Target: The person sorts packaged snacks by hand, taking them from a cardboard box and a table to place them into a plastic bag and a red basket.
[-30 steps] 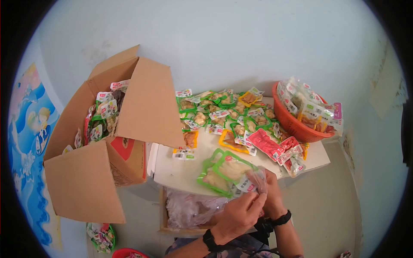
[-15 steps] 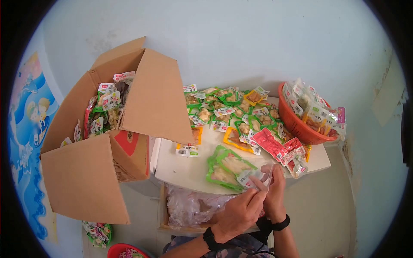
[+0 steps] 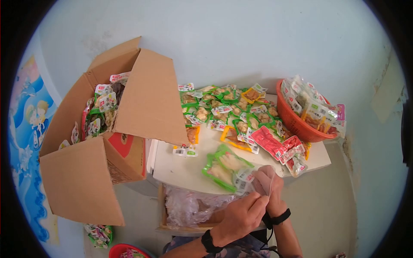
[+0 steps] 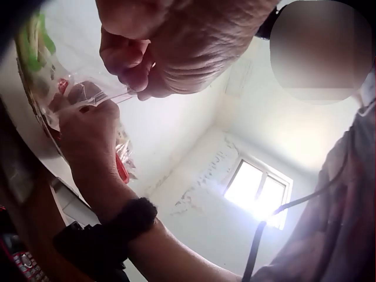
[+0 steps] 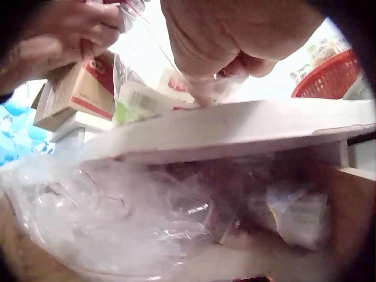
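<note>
A clear plastic bag holding green-edged food packets [image 3: 228, 165] hangs over the table's front edge between both hands. The left hand [image 3: 241, 215] pinches the bag's top edge between thumb and fingers. Beside it the right hand [image 3: 272, 187] holds the other side of the opening, some of its fingers behind or inside the clear film. In the left wrist view the left hand [image 4: 176, 47] and the right hand [image 4: 91, 132] meet at a taut strip of film. The right wrist view shows the right hand [image 5: 235, 35] above the bag's packet labels [image 5: 141, 101].
Loose packets [image 3: 221, 109] cover the back of the white table [image 3: 172, 170]. A cardboard box [image 3: 150, 99] of packets stands left, an orange basket [image 3: 297, 124] right. Below is an open drawer [image 3: 162, 210] with clear plastic bags [image 3: 185, 206]. Red packets [image 3: 269, 142] lie near the basket.
The bag has shifted slightly and its packets hang lower from the hands. Both hands keep their hold near the bag's opening. The head view has swung a little.
</note>
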Demonstrator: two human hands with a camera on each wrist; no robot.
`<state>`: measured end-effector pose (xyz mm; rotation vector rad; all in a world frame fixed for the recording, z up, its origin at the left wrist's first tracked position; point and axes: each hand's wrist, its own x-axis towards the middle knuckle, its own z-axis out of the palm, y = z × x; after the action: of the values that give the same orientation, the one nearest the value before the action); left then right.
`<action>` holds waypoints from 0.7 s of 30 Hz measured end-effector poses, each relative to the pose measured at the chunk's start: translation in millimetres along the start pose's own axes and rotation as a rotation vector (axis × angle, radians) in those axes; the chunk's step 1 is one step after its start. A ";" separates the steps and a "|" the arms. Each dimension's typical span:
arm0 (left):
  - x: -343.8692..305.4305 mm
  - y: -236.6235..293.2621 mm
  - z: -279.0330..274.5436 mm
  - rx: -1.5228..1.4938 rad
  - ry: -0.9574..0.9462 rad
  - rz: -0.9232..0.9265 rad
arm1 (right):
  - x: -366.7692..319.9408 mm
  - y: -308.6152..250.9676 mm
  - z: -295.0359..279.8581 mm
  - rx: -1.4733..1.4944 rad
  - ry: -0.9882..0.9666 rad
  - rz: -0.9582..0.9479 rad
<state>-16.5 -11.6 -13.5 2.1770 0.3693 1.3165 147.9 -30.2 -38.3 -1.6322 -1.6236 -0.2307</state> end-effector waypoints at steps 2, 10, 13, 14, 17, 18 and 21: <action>-1.0 -3.6 -3.1 -0.032 -0.040 -0.006 | 0.7 5.0 9.2 -0.111 -0.006 -0.009; 0.4 -22.7 -35.5 0.072 0.051 -0.072 | 9.2 -1.1 10.6 0.146 0.044 0.118; 3.4 -41.5 -56.4 0.294 0.094 -0.149 | 7.5 -8.9 -3.5 0.286 -0.079 0.336; 3.7 -48.0 -63.1 0.365 0.061 -0.169 | 6.8 -7.8 -3.6 0.289 -0.081 0.350; 0.8 -58.4 -63.7 0.512 -0.088 -0.135 | 5.7 0.0 7.1 0.219 -0.054 0.354; -1.4 -60.5 -63.5 0.554 -0.147 -0.103 | 6.9 1.8 12.2 0.186 -0.034 0.348; -2.6 -61.5 -62.8 0.533 -0.203 -0.155 | 14.5 2.1 19.9 0.034 0.089 0.208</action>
<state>-69.6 56.7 -29.2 2.6193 0.8678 0.9750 144.1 -6.2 -43.0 -1.7255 -1.3733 -0.1645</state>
